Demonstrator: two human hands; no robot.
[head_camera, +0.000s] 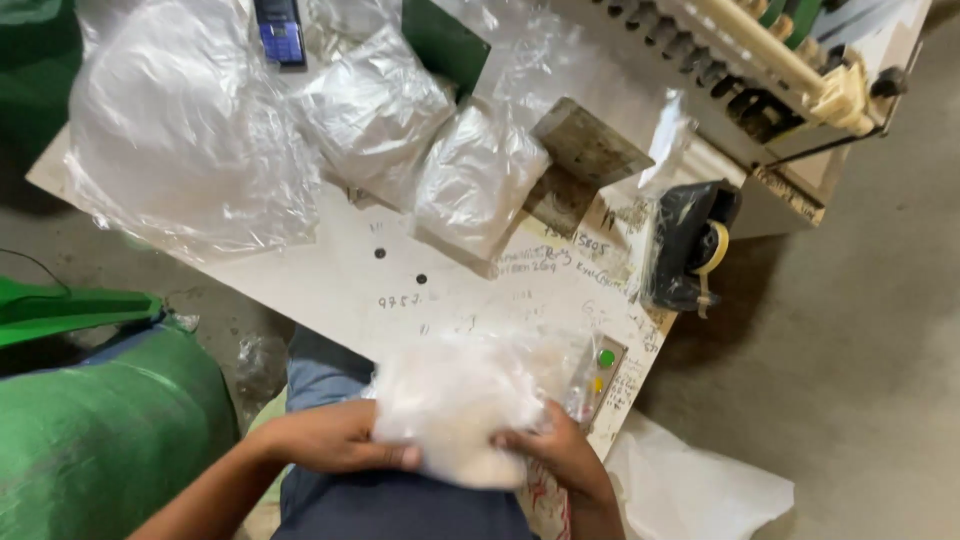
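A clear plastic bag filled with white powdery material (455, 405) rests over my lap at the near edge of a white worktable (460, 290). My left hand (335, 440) grips the bag's left side with the thumb across its lower front. From the right, my right hand (560, 450) clasps the bag's lower right corner. Both hands hold the same bag.
Several filled clear bags (375, 105) lie at the table's far side, and a large bunched plastic sheet (180, 130) on the left. A wooden block (585, 140), a machine with a roller bar (790, 60), a black device (690, 245), button panel (605, 365), green sack (100, 420).
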